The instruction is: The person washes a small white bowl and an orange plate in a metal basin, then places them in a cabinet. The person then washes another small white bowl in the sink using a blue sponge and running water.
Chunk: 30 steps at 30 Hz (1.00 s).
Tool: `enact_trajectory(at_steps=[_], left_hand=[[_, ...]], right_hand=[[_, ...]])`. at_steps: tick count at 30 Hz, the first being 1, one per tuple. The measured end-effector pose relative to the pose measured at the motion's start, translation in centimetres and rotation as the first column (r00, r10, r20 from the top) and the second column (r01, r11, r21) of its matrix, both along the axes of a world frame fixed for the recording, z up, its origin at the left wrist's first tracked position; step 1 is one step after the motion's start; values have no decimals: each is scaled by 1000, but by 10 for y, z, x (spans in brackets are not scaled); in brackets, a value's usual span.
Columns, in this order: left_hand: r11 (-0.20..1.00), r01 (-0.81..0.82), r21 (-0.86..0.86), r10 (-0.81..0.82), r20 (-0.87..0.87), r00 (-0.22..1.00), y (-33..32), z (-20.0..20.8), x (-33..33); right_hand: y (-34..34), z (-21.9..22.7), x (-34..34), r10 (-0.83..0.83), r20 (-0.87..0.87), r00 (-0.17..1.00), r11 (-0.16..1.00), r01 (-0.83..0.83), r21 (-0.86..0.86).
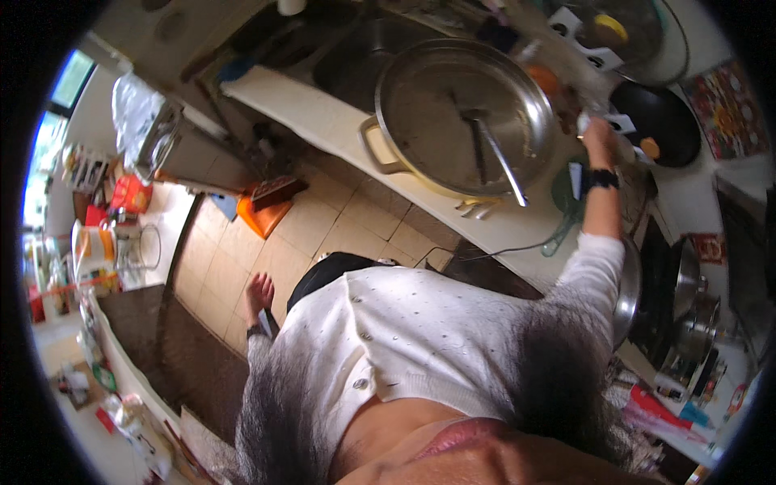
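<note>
My right hand (pixel 600 139) reaches over the back right of the counter, fingers closed around a pale object that is too small and hidden to name. Just left of it stands a large, wide metal pot (pixel 540 101) with a yellowish loop handle (pixel 376 147). A long-handled metal utensil (pixel 503 166) leans in the pot, its dark end inside and its handle over the near rim. My left hand (pixel 259 293) hangs low at my side above the tiled floor, holding nothing, with its fingers apart.
A black pan (pixel 661 121) is right of my right hand. Nearer lies a green-handled item (pixel 559 236) by a grey cord (pixel 509 252). The sink (pixel 343 61) is behind the pot. An orange object (pixel 263 218) sits on the floor (pixel 323 222); a cluttered counter (pixel 174 218) runs along the left.
</note>
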<state>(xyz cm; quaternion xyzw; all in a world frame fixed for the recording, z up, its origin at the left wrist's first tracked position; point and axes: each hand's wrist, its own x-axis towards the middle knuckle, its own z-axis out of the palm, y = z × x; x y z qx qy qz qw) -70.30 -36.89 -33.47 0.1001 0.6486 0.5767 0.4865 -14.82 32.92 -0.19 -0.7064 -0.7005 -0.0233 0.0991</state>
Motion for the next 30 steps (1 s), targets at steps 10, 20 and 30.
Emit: enact_trajectory(at_steps=[10,20,30], left_hand=[[955,-243,169,141,461,876,128,43,-88],[729,419,540,-550,99,829,271,255,-157],[757,338,560,-500,162,851,332,280,-164]], right_hand=[[-188,155,-137,316,531,786,769,-540,342],[-324,65,-394,795,461,395,245,-903,352],[-297,-14,-510,935,140,327,238,-868,436]])
